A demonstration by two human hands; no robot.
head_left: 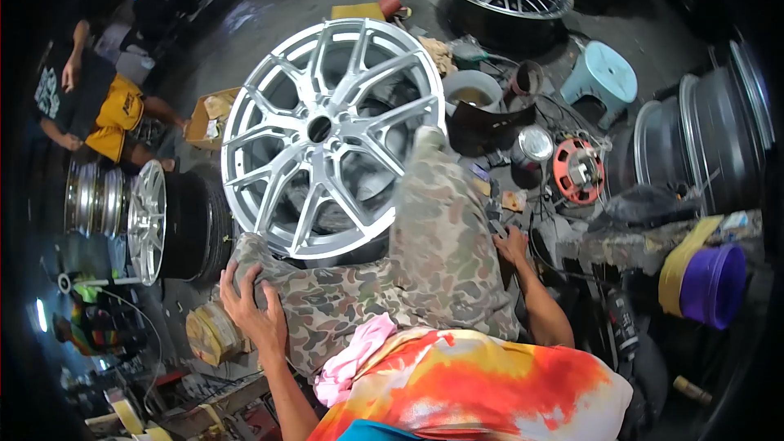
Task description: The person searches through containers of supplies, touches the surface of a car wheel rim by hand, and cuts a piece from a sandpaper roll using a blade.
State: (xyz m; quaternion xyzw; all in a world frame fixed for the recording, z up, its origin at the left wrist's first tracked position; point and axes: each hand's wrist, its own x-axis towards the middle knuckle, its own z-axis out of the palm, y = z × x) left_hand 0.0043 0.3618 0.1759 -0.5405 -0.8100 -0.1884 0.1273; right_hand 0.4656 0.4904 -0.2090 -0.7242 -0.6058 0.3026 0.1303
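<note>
A large silver multi-spoke wheel rim [320, 90] lies face up in front of my knees. My left hand [255, 302] is beside my left knee, its fingers curved and spread with nothing between them. Just behind it sits a thick yellow roll [214, 333]. Down along the outside of my right thigh, my right hand [513, 247] has its fingers drawn together near a small grey piece; what they hold is too small to make out. A pink cloth [359, 358] rests on my lap, over the camouflage trousers.
To the right are an open can [532, 145], a red round tool part [578, 170], a blue stool [603, 77] and stacked rims [686, 139]. A purple roll [714, 286] is near right. More rims [147, 220] stand at left, near a person in yellow shorts [121, 114].
</note>
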